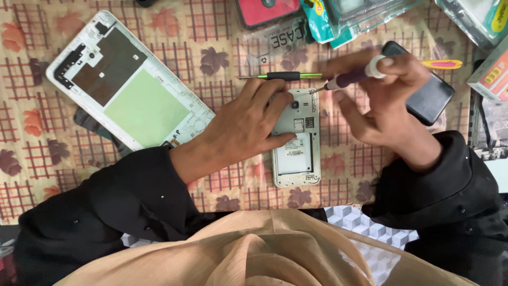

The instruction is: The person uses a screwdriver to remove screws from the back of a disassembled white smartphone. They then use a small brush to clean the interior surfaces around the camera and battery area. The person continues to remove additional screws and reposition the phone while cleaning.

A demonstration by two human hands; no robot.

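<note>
You are holding down an opened white phone (297,139) with its back cover off, lying on the patterned tablecloth (222,58) just in front of you. Its long axis is running straight away from you, the camera end pointing toward the far side of the table and the lower end pointing back at your body. Your left hand (244,123) is coming in from the left and lying across the upper left part of the phone: the fingers (275,100) are spread and bent, pressing on its top edge and left rim, with the thumb resting against the left side near the label. The lower half of the phone is showing bare below your hand.

Your right hand (382,100) is gripping a small screwdriver (350,78) with a dark purple handle and white cap, the fingers curled tightly round it. The screwdriver is slanting down to the left, its tip meeting the upper right corner of the phone, just beside your left fingertips.

Beyond the phone, a green-and-black tool (283,76) is lying crosswise. A dark phone (431,92) is lying partly under your right hand. A larger white tablet frame (127,85) is sitting to the left, well apart from the phone.
</note>
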